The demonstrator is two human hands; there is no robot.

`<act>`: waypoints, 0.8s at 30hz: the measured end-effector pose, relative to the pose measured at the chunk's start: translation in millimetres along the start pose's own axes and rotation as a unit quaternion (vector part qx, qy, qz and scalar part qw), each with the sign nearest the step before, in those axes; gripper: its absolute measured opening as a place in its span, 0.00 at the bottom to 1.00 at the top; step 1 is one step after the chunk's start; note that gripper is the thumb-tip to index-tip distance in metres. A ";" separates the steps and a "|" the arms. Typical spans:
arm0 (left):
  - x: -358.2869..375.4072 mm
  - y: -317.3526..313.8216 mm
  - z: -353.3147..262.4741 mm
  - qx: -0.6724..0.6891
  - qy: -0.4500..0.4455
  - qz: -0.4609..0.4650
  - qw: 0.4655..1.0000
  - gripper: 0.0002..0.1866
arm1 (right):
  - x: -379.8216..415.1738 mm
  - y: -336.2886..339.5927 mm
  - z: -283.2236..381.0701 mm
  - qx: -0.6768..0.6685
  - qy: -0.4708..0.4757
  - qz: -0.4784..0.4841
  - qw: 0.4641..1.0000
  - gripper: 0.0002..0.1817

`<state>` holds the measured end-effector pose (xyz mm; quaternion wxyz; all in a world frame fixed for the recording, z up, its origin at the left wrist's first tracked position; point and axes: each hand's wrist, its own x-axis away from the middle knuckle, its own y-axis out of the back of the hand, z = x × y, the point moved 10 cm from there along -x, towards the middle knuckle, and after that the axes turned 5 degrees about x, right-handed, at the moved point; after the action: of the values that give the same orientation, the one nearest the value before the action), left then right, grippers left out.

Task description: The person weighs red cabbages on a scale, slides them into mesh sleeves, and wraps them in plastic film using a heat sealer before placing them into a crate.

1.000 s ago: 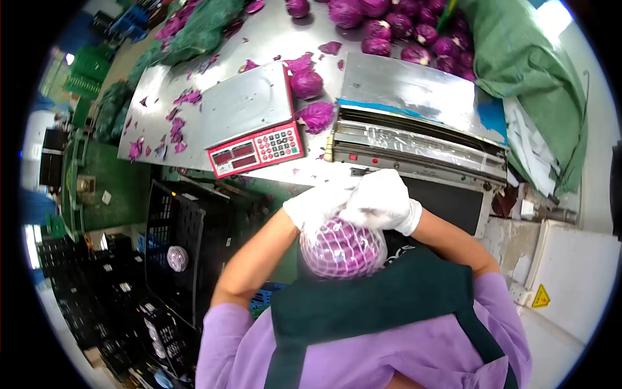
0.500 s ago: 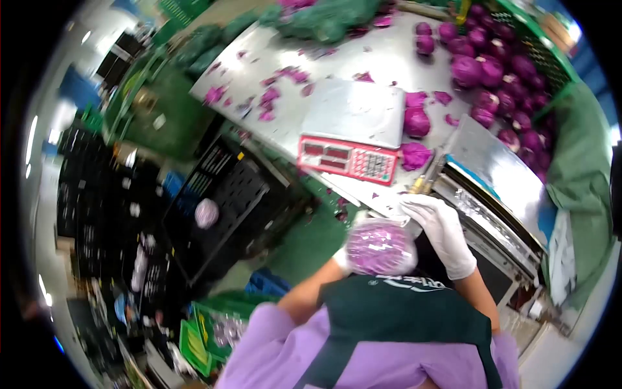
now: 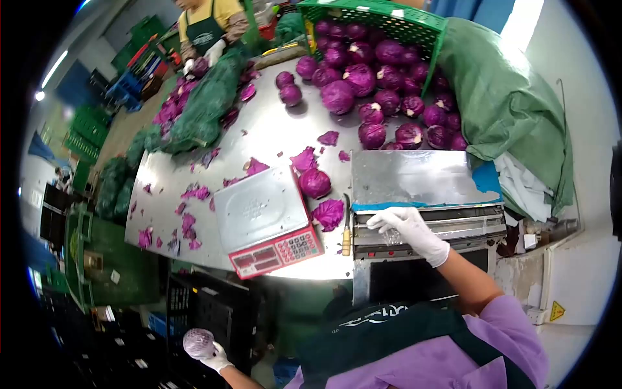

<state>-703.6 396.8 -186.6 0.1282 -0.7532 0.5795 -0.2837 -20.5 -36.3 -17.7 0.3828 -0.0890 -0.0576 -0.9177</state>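
My left hand (image 3: 219,358), in a white glove, is closed on a film-wrapped red cabbage (image 3: 197,343) at the lower left, beside a black crate (image 3: 223,311). My right hand (image 3: 414,235), gloved too, reaches over the wrapping machine (image 3: 424,223) with its fingers pinched on crinkled clear plastic film (image 3: 392,236). Left of the machine lies a knife (image 3: 346,227) with a yellowish handle. A bare red cabbage (image 3: 315,183) and a loose leaf (image 3: 328,214) sit between the knife and the red-fronted scale (image 3: 259,211).
Several red cabbages (image 3: 361,79) spill from a tipped green crate (image 3: 382,16) onto the metal table (image 3: 259,139). Leaf scraps and a green net sack (image 3: 204,110) lie at the left. Another person (image 3: 207,29) works at the far end. A green bin (image 3: 120,266) stands left.
The wrapped cabbage has gone from in front of my body to the lower left with my left hand. My right hand has moved onto the machine's film. The view has turned right.
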 end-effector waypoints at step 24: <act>309.7 -558.4 247.2 -0.379 0.058 0.488 0.784 0.18 | 92.3 461.4 -27.7 0.705 -0.101 -0.379 0.591 0.14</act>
<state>-62.6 235.4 -8.1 -0.0802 -0.3397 0.9370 0.0164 241.3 -428.1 -8.2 -0.0646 0.1462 -0.7535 -0.6378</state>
